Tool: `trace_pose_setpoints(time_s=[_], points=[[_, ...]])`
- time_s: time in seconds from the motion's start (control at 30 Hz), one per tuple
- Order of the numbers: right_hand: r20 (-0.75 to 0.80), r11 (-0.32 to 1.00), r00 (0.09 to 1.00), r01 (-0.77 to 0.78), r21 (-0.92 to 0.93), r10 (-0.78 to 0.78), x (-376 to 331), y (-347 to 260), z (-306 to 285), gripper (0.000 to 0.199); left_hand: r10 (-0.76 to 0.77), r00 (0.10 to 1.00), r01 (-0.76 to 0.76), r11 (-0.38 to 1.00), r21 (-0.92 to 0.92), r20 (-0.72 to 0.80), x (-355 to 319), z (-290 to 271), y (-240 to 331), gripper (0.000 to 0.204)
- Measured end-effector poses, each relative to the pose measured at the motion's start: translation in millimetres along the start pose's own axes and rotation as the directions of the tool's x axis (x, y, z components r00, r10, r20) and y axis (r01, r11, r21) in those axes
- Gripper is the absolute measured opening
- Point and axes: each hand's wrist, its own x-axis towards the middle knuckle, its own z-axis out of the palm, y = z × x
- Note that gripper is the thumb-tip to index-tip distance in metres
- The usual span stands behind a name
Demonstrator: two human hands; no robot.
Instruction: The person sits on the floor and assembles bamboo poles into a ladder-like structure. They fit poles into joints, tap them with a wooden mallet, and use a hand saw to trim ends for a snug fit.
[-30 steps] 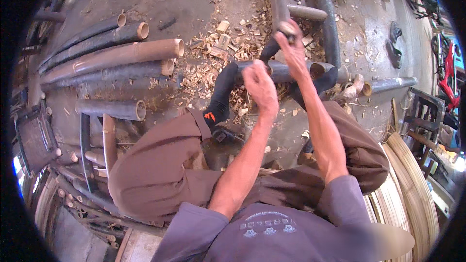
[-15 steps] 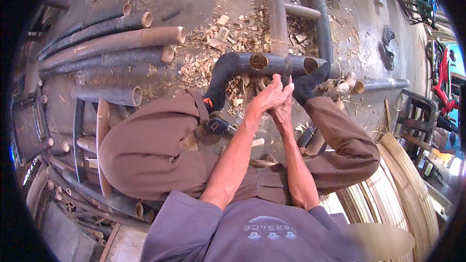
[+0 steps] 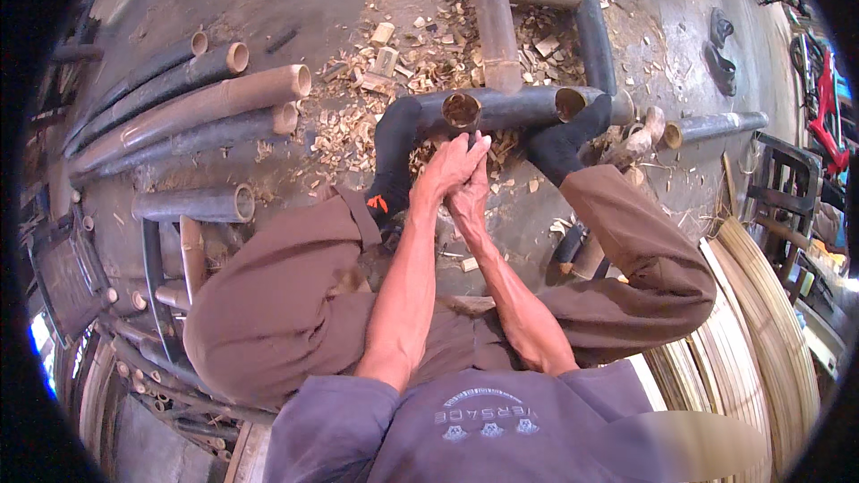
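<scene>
Left hand and right hand, clasped shut together, grip hidden, below two bamboo tubes; five bamboo poles at ten o'clock.

The floor was bare grey concrete, dusty and lit by bright daylight, with a wide scatter of pale wood chips and small offcut blocks across its middle. Along the left side lay a row of long bamboo poles with open cut ends, darker poles ran away toward the top, and a dark metal frame stood at the left rim. To the right sat a stack of pale split bamboo strips, a dark metal chair-like frame, a pair of dark sandals and something red at the far edge, too blurred to tell.
</scene>
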Motion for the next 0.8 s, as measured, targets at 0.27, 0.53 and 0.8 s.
trace_pose_setpoints(time_s=[0.27,0.53,0.8], points=[[0.337,0.596,0.853,0.039,-0.802,0.398,74,-68,-66,0.064,-0.154,0.944,-0.033,0.835,-0.550,-0.292,19,64,4,0.063],[0.625,0.345,0.552,0.531,-0.774,0.552,203,-103,-49,0.047,-0.344,0.922,-0.133,0.158,-0.978,-0.181,65,51,72,0.062],[0.704,0.951,0.681,0.035,-0.306,0.201,89,-12,-79,0.080,-0.340,0.875,0.126,0.846,-0.518,-0.344,-1,49,22,0.080]])
